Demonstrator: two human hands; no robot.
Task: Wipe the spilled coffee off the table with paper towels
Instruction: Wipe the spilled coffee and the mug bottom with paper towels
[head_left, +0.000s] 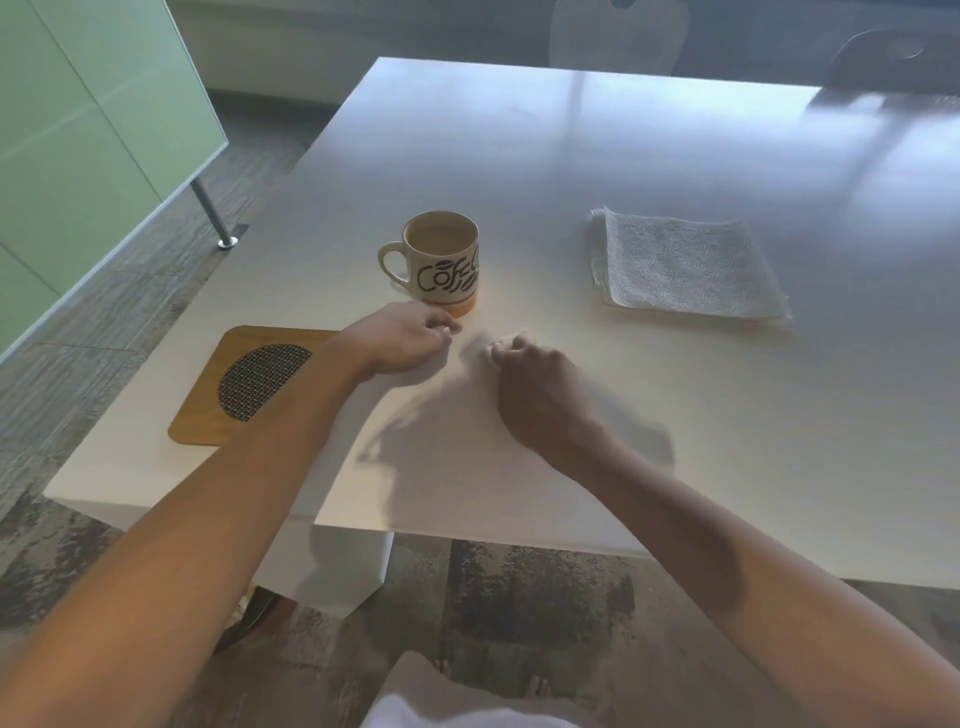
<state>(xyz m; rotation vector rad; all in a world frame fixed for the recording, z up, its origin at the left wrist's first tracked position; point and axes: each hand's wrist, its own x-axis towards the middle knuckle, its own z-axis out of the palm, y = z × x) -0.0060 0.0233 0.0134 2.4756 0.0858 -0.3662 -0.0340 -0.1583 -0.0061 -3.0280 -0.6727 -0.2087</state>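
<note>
Both hands work low over the near part of the white desk, just in front of the coffee mug. The right hand has its fingers curled, and a small pale scrap shows at their tips, most likely a wad of paper towel pinched there; the motion blur keeps it from being certain. The hand seems held knuckles-up so the wad can be pressed flat and dragged across the surface.

The left hand lies just beside the mug's orange base, its fingers loosely curled toward the thumb. Whether they pinch anything cannot be told. Its place next to the mug suggests it is there to steady or shift the mug out of the wiping path.

No brown puddle can be made out; the desk between the hands and beside the mug only carries a faint warm sheen, so the coffee spill is either thin or washed out by the light. Judging by where both hands meet, it is probably right there.

The mug stands upright with milky coffee inside, handle to the left. A folded stack of paper towels sits well apart to the right, within reach as fresh supply. A wooden trivet with a mesh inset lies at the left edge, partly under the left forearm.

The risk is knocking the mug while wiping so near it.
</note>
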